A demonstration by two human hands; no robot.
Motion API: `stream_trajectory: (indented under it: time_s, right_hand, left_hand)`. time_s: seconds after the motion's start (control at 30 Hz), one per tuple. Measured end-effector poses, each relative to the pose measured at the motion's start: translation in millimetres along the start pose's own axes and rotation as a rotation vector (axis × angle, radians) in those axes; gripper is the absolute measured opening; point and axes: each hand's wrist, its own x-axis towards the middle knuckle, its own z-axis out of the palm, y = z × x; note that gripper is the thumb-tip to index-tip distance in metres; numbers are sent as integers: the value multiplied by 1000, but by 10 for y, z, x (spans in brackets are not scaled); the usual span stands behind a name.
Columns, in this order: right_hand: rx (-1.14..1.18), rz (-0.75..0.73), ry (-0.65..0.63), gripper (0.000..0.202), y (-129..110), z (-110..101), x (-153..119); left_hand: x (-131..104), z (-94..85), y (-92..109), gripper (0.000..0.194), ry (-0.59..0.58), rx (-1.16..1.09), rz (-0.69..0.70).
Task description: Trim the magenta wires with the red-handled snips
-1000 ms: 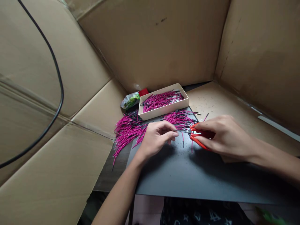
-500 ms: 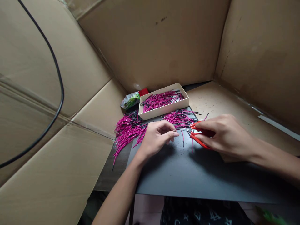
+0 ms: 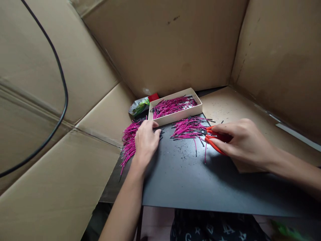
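Note:
Over the right part of the left pile of magenta wires [image 3: 128,140] is my left hand [image 3: 147,139], fingers apart, its fingertips at the wires' dark ends. Whether it touches a wire there is hard to see. My right hand [image 3: 244,144] is closed around red-handled pliers or snips [image 3: 216,147], whose dark head points left over the right pile of magenta wires [image 3: 187,128]. Behind both piles a cream box [image 3: 175,118] holds many more magenta wires with black ends.
A green and red packet [image 3: 141,105] lies left of the box. Cardboard panels [image 3: 160,43] stand around the dark table [image 3: 185,187]. Small dark scraps and a few loose wires lie near the right pile. A black cable [image 3: 60,70] hangs at the left.
My left hand has moved left, away from the tool's tip to the left pile, and its fingers have spread. My right hand stays nearly in place with the tool.

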Motion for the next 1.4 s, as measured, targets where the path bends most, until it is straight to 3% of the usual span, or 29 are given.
stream_trajectory:
  time_s: [0.1, 0.17, 0.3, 0.73, 0.93, 1.1, 1.4]
  right_hand:
    - [-5, 4, -4, 25, -4, -3, -4]
    - [-15, 5, -17, 25, -7, -7, -7]
    - [-16, 10, -25, 24, -4, -16, -16]
    - [-6, -11, -55, 22, 2, -5, -27]
    - [17, -12, -78, 20, -2, 2, -49]
    - [16, -23, -76, 20, 1, 4, -43]
    - [4, -39, -61, 21, 7, 4, -40]
  left_hand:
    - [-43, 83, 130, 6, -171, -159, 263]
    - [-84, 140, 225, 7, -231, -175, 325]
    - [-135, 204, 295, 8, -301, -136, 296]
    - [-88, 240, 187, 15, -376, -281, 260]
    - [-93, 256, 116, 5, -378, -215, 154]
    - [-76, 236, 110, 7, -417, -230, 163]
    - [-81, 164, 153, 9, -356, -283, 207]
